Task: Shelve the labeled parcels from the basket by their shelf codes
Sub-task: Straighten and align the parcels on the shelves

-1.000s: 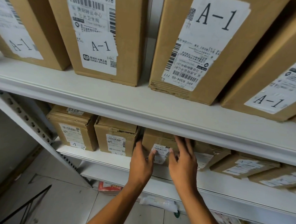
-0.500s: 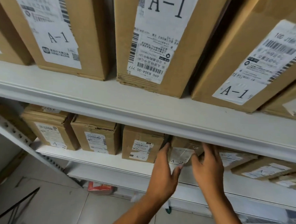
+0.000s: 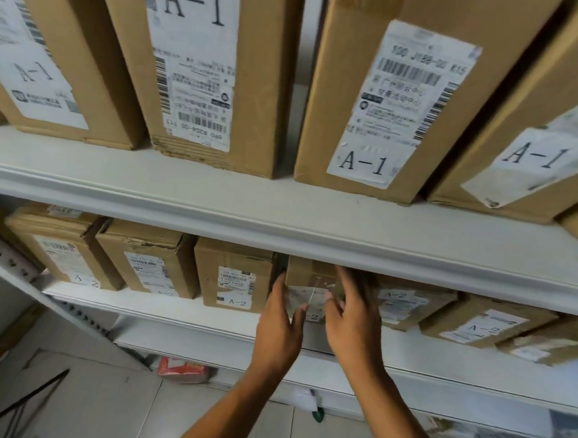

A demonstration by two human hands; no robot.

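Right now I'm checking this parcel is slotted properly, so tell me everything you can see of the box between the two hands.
The box is small, brown cardboard, standing on the lower shelf among parcels marked A-2. Its white label is blurred, with only a "2" readable. The left hand presses its left side and the right hand its right side. The upper shelf hides its top.

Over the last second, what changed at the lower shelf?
Both hands shifted right, from the third brown cardboard A-2 parcel to the fourth one; left hand and right hand now flank it, seemingly squaring it up. The A-1 cartons above and the other A-2 boxes stayed put.
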